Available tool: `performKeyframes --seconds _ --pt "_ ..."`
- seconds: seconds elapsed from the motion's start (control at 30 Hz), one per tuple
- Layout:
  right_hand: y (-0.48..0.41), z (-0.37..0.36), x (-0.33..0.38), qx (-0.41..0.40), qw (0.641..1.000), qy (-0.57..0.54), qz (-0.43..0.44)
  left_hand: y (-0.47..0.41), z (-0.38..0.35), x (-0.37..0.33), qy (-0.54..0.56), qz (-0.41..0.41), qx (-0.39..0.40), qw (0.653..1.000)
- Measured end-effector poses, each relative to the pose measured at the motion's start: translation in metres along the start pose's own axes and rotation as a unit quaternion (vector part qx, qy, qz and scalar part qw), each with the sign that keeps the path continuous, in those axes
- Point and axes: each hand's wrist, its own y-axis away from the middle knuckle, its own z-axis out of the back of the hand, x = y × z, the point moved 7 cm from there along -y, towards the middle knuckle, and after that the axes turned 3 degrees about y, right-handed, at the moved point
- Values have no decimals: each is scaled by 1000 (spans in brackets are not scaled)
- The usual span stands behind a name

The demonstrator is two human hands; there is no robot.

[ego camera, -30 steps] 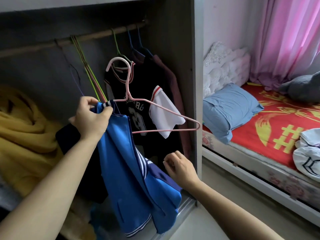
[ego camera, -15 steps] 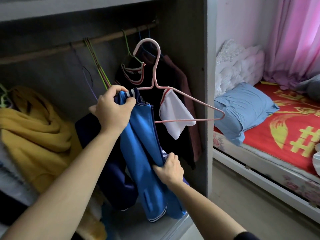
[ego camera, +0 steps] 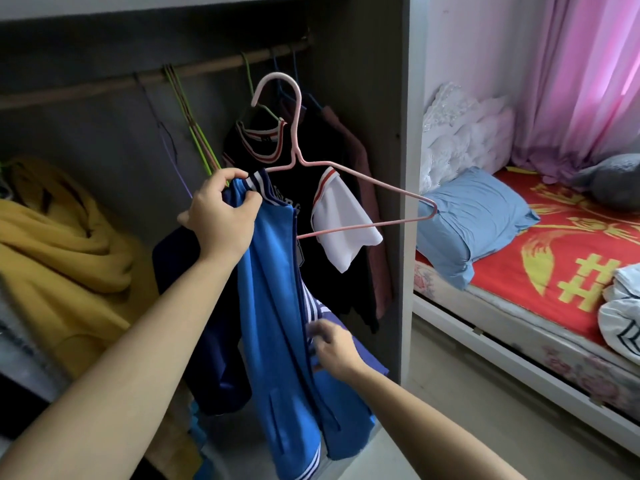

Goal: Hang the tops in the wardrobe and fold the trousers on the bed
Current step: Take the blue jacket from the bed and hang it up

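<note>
A blue zip jacket [ego camera: 273, 289] with white-striped trim hangs from my left hand [ego camera: 221, 213], which grips its collar together with a pink wire hanger [ego camera: 349, 174]. The hanger's right arm sticks out bare; its hook is below the wooden rail [ego camera: 138, 81], not on it. My right hand [ego camera: 332, 348] is blurred and pinches the jacket's front edge lower down. A black jersey with white sleeves [ego camera: 332, 223] hangs on the rail behind.
The wardrobe side panel [ego camera: 408, 168] stands just right of the hanger. A yellow garment [ego camera: 69, 251] is heaped at the left. Spare hangers [ego camera: 194, 133] dangle from the rail. The bed [ego camera: 554, 258] holds a blue pillow [ego camera: 474, 220] and white clothing [ego camera: 623, 313].
The hanger and jacket collar rose, then stayed level. My right hand came from empty air below the jacket to take hold of its front edge.
</note>
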Motion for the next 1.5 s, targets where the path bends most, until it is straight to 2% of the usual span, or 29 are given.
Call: performKeyframes --seconds 0.07,0.1,0.17,0.23,0.33,0.43,0.53,0.67,0.8,0.9,1.0,1.17,1.3,1.43,1.5 --pt "1 21 6 -144 984 97 34 1 0 -6 7 -7 -1 1000" --pt "-1 26 6 -167 978 122 21 2 0 -9 10 -12 0 1000" --pt "-7 28 6 -167 975 144 -38 4 1 -17 15 -25 1 1000" --pt "-13 23 8 -151 972 169 -60 4 3 -22 14 -35 -1 999" --pt "-18 22 12 -140 975 167 -37 3 9 -17 2 -33 -9 999" --pt "-22 32 11 -120 965 231 6 3 15 2 -6 0 -20 1000" --pt "-21 46 3 -107 965 239 16 8 16 17 0 27 -24 999" --pt "-13 82 -3 -183 961 206 8 7 18 31 7 55 -33 998" --pt "-14 144 14 -271 939 211 8 5 32 51 -37 68 -37 996" --pt "-17 185 47 -294 931 215 34 11 33 63 -88 32 -22 995" --pt "-24 207 96 -296 926 217 86 19 28 70 -115 33 -17 993" --pt "-23 220 178 -307 903 238 185 37 14 75 -152 9 -17 988" --pt "-16 217 212 -299 899 237 216 54 6 69 -160 22 -39 986" --pt "0 216 241 -322 891 207 243 79 -15 62 -166 -25 29 985" --pt "17 211 251 -343 880 146 294 86 -23 65 -157 -1 53 986"
